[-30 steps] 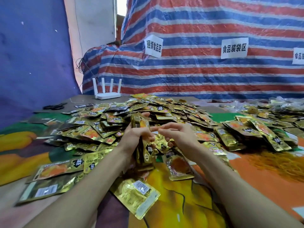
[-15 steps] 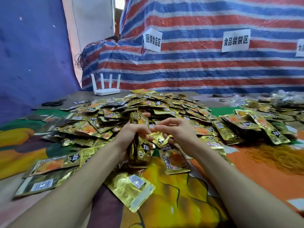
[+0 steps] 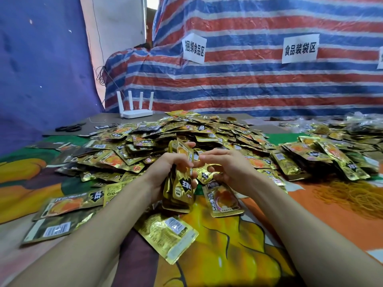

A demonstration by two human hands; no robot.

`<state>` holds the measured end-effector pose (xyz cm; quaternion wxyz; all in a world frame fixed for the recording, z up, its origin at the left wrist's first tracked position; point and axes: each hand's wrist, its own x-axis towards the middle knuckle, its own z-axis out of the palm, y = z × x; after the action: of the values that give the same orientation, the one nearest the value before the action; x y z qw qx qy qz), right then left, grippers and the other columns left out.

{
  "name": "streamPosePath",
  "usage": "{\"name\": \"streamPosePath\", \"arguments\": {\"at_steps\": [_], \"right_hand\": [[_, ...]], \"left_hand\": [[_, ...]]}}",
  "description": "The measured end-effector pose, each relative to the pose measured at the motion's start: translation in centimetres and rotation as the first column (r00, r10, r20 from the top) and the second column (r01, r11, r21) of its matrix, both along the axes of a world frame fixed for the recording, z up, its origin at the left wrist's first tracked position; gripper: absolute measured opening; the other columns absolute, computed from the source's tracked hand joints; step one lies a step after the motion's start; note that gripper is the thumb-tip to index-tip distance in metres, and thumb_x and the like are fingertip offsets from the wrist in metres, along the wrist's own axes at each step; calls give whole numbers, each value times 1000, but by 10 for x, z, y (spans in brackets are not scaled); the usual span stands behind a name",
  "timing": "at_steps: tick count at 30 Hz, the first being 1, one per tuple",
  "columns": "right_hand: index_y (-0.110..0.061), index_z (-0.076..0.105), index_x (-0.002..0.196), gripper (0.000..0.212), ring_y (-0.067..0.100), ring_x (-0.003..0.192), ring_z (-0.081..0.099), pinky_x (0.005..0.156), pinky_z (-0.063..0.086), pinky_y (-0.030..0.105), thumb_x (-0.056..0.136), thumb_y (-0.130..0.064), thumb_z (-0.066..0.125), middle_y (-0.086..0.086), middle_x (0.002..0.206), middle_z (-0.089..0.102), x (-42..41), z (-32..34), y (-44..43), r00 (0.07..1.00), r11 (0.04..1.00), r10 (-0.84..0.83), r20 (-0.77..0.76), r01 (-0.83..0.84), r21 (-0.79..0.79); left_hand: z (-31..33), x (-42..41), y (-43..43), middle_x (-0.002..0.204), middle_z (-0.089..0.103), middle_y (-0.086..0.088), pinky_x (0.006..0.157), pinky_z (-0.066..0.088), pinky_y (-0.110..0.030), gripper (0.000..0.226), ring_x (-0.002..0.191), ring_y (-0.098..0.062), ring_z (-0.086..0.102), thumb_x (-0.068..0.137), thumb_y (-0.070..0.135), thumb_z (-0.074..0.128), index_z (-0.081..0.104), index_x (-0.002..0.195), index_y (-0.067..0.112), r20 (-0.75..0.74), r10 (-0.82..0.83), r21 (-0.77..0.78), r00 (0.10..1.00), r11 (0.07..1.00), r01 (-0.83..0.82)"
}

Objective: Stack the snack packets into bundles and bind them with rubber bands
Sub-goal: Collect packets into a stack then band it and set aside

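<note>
Stack (image 3: 179,183) held on end, just before loose pile (image 3: 207,131); base touching cloth (image 3: 228,255) or not, unclear. Left hand (image 3: 163,172) gripped stack round middle; packet count unreadable. Right hand (image 3: 230,168) just beside stack top, fingers curled; whether anything pinched, could not tell. Rubber bands (image 3: 352,193) heaped right, cut off by frame edge.

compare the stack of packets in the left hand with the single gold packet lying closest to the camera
The stack is several packets together; the near packet is one alone. The stack stands roughly upright, gripped by the left hand; the near packet lies flat on the printed cloth. The stack shows a front with a black logo; the near packet shows its back with a barcode. Both are gold foil.
</note>
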<state>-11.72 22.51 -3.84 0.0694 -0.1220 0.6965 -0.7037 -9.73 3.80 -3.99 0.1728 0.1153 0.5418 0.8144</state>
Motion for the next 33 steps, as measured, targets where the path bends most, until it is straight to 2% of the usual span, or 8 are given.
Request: {"name": "streamPosePath", "arguments": {"at_steps": [6, 10, 15, 20, 25, 27, 29, 33], "right_hand": [[-16, 80, 74, 4, 10, 64, 50, 47, 40, 16, 77, -19, 81, 5, 94, 77, -2, -1, 1, 999, 1000, 4, 47, -5, 22], [-11, 77, 79, 25, 10, 59, 48, 45, 36, 18, 59, -23, 86, 2, 82, 63, -1, 0, -1, 994, 999, -6, 105, 2, 43], [-10, 62, 81, 13, 11, 55, 48, 47, 33, 20, 80, -8, 75, 2, 72, 54, -1, 0, -4, 989, 999, -32, 144, 31, 6], [-11, 62, 76, 7, 18, 72, 60, 68, 44, 26, 73, -14, 67, 7, 83, 64, 4, 8, 4, 975, 943, 163, 150, -109, -315], [-12, 61, 66, 15, 24, 80, 63, 96, 51, 39, 79, -15, 54, 3, 71, 58, 7, 11, 8, 948, 777, 313, 48, -227, -588], [-5, 71, 81, 21, 19, 65, 60, 88, 58, 40, 82, -7, 50, 2, 66, 53, 6, 11, 8, 956, 684, 292, 6, -204, -701], [-7, 73, 114, 38, 10, 52, 54, 67, 61, 32, 85, -1, 50, 1, 72, 61, 4, 13, 8, 957, 655, 290, -21, -215, -724], [-33, 65, 132, 57, 12, 62, 67, 49, 56, 19, 84, -1, 65, 12, 117, 74, 2, 9, 1, 976, 868, 211, -44, -208, -451]], "left_hand": [[-1, -1, 0, 90, 65, -17, 59, 51, -36, 60, 64, -24, 58, 79, -6, 55, 59, 132, 23, -12, 4, -15, 1000, 1000, -4], [-1, -4, -1, 94, 64, -19, 56, 53, -36, 55, 61, -26, 59, 86, -5, 49, 59, 131, 24, -11, 48, -23, 999, 999, -48], [0, -3, -3, 95, 55, -16, 59, 50, -38, 62, 64, -25, 55, 72, -3, 56, 59, 129, 22, 24, -14, 104, 1000, 995, 12], [6, 0, -7, 83, 54, -12, 59, 47, -32, 67, 63, -20, 50, 70, -4, 51, 52, 133, 20, 31, -95, 310, 995, 947, 80], [7, 2, -7, 82, 50, -10, 61, 44, -30, 63, 63, -18, 48, 72, 0, 45, 51, 131, 21, 10, -124, 311, 992, 944, 115], [6, 2, -6, 83, 50, -10, 62, 44, -31, 65, 64, -19, 47, 71, -1, 44, 51, 132, 21, -1, -141, 300, 990, 944, 135], [5, 1, -6, 84, 51, -10, 62, 45, -31, 68, 64, -20, 49, 69, -2, 46, 51, 133, 21, -15, -156, 308, 988, 939, 153], [5, -2, -5, 85, 57, -12, 62, 47, -34, 67, 64, -22, 51, 66, -1, 54, 57, 129, 21, -12, -127, 212, 992, 969, 126]]}}
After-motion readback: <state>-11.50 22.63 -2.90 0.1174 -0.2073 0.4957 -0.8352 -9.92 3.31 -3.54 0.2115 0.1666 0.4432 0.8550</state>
